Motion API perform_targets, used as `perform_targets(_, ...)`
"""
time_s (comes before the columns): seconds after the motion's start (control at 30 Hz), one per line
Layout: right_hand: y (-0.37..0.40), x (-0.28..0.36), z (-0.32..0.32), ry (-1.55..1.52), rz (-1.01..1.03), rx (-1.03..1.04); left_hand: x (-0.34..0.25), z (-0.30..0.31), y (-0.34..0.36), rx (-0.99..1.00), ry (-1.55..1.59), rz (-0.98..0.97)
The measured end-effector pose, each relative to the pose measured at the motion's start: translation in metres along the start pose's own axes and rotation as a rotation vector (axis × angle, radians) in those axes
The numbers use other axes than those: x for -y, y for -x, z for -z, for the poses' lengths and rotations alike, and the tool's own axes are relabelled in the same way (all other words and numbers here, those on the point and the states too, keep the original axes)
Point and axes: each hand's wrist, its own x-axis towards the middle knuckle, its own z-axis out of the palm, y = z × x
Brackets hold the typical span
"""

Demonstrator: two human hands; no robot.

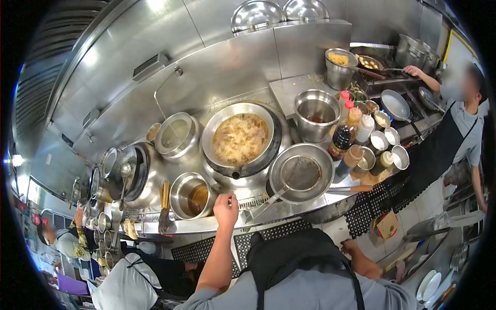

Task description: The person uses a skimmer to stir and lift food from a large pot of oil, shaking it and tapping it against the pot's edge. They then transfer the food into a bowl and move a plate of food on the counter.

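My left hand [226,211] is raised over the front edge of the range, fingers curled together with nothing showing in them. Just left of it stands a steel pot [189,196] with brown liquid inside. Beyond the hand, a large wok [208,139] holds foaming, bubbling oil with food frying in it. A round wire strainer [285,192] rests across a steel bowl [326,181], its handle angled back toward my left hand. My right hand [349,246] hangs low beside my black apron, away from the range; its fingers are too small and dark to read.
Sauce bottles [343,138] and small bowls [378,139] crowd the right side, beside a deep steel pot [316,131]. At far right a person [439,144] holds a pan [368,63] handle. Another person [126,284] stands at lower left. Bamboo sticks [164,199] stand near the pot.
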Motion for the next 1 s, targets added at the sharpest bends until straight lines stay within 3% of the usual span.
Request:
perform_targets(0.4, -0.007, 0.023, -0.013, 0.037, 0.02, 0.053, 0.005, 0.008, 0.02, -0.009, 0.079, -0.011)
perform_targets(0.5, -0.006, 0.034, -0.012, 0.074, 0.04, 0.082, 0.007, 0.005, 0.027, 0.056, 0.053, 0.112)
perform_targets(0.63, -0.001, 0.029, -0.021, 0.209, 0.104, 0.068, -0.003, 0.015, 0.029, 0.105, 0.004, 0.122)
perform_targets(0.7, -0.037, 0.015, -0.022, 0.414, 0.18, 0.114, -0.007, 0.016, 0.026, 0.09, 0.006, 0.082)
perform_targets(0.77, 0.004, 0.04, -0.022, 0.438, 0.149, 0.027, -0.014, 0.015, 0.024, 0.05, 0.086, 0.03)
perform_targets(0.83, -0.002, 0.032, -0.024, 0.448, 0.123, 0.068, -0.02, 0.018, 0.026, 0.082, 0.128, 0.082)
perform_targets(1.0, -0.013, 0.031, -0.02, 0.415, 0.064, 0.087, -0.036, 0.005, 0.031, 0.188, 0.184, -0.016)
